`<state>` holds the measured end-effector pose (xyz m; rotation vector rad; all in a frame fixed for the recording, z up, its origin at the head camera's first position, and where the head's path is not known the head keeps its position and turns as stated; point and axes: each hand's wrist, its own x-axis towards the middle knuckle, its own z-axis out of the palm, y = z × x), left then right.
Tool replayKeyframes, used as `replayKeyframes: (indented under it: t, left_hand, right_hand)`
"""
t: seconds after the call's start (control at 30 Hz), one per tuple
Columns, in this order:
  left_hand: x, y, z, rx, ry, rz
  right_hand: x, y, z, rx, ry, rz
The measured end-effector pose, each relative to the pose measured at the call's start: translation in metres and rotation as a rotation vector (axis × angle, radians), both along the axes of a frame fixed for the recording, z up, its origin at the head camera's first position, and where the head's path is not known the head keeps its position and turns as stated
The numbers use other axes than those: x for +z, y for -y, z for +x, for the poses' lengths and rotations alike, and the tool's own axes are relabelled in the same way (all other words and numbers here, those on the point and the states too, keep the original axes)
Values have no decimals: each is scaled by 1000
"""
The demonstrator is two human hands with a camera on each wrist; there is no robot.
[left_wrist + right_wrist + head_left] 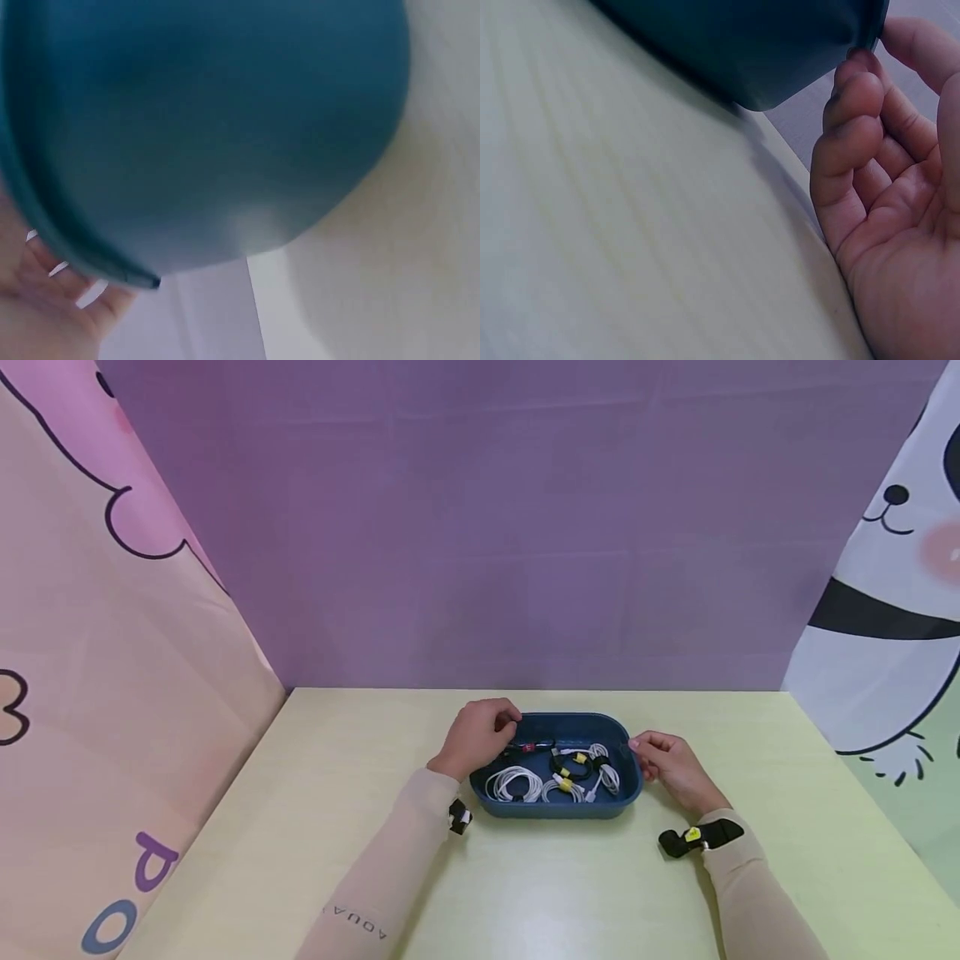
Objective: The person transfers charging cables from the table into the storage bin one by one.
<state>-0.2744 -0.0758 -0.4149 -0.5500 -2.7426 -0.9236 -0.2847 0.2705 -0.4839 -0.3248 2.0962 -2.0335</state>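
A dark blue oblong plastic bin [555, 811] sits on the table with several coiled cables inside. At the left lies a white cable coil [536, 785]; near the middle, a smaller white coil with a yellow tag [564, 785]. A white cable with a black tie [611, 779] is at the right. My left hand [477, 735] holds the bin's back-left rim, its fingers passing behind the rim in the left wrist view. On the right end, my right hand [675, 770] pinches the rim between thumb and fingertips, the other fingers curled beneath it in the right wrist view.
The pale wood-look table [525, 893] runs back to a purple cloth backdrop [525, 527]. Printed cartoon cloths stand at the left [127, 693] and right [885, 610]. Black camera straps are on both wrists.
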Motion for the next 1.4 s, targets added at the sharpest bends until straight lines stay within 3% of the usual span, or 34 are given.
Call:
replayKeyframes:
  t: [0.2, 0.37, 0.53, 0.73, 1.4]
  left_hand:
    - [-8, 21, 9, 175, -76, 138]
    - [-20, 35, 14, 252, -38, 209]
    - [-32, 39, 18, 248, 43, 220]
    - [-37, 38, 18, 249, 62, 214]
    - [-32, 32, 17, 242, 57, 147]
  right_hand:
    - [-2, 1, 1, 6, -1, -8]
    - [-2, 2, 2, 4, 3, -14]
    - [-2, 4, 2, 11, 4, -11]
    - [-2, 5, 2, 15, 7, -5]
    - [-1, 1, 2, -12, -13, 33]
